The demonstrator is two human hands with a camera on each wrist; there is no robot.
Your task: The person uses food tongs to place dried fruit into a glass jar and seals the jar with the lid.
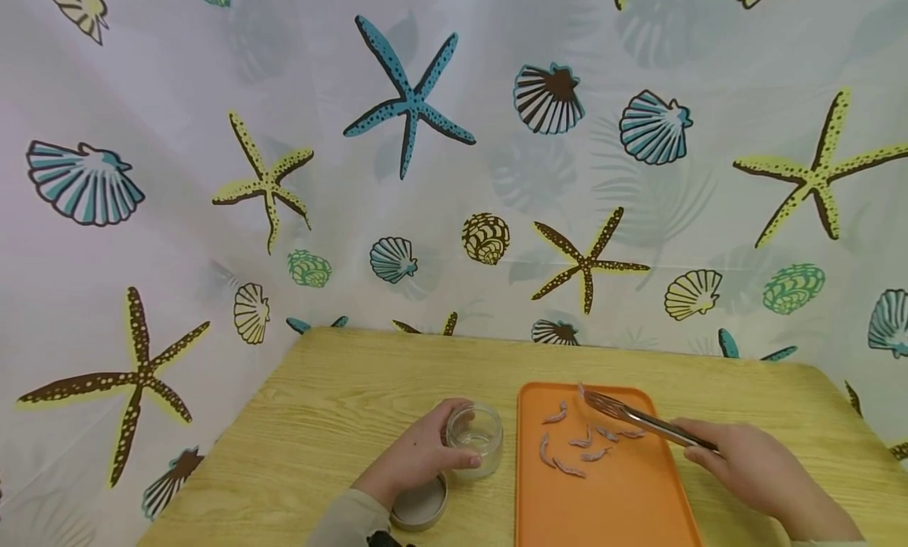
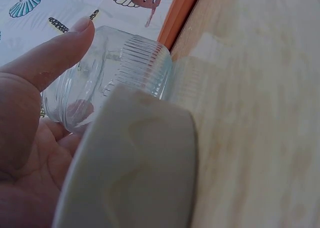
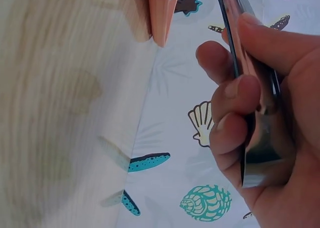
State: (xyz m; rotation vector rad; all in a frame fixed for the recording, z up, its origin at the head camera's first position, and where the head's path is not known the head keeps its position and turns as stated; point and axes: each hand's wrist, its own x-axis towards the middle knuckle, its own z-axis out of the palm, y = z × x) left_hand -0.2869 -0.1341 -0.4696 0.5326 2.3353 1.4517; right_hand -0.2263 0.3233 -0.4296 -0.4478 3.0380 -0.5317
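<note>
My left hand (image 1: pixel 424 450) grips a clear glass jar (image 1: pixel 488 452), with the thumb at its near side and the fingers behind it; nothing shows inside. Ribbed sides of the jar appear in the left wrist view, near the tabletop. A round lid (image 1: pixel 418 506) lies just below that hand, partly covered by it. Curled round the handles of metal tongs (image 1: pixel 656 426) is my right hand (image 1: pixel 748 460). The tongs' slotted tips pinch a small greyish strip (image 1: pixel 582 391) over the far part of an orange tray (image 1: pixel 589 507). Several similar curled strips (image 1: pixel 570 469) lie on the tray.
The wood-grain table (image 1: pixel 340 405) carries the tray right of the jar. Behind and at the sides hangs a pale curtain (image 1: pixel 454 176) printed with starfish and shells, meeting the table's back edge.
</note>
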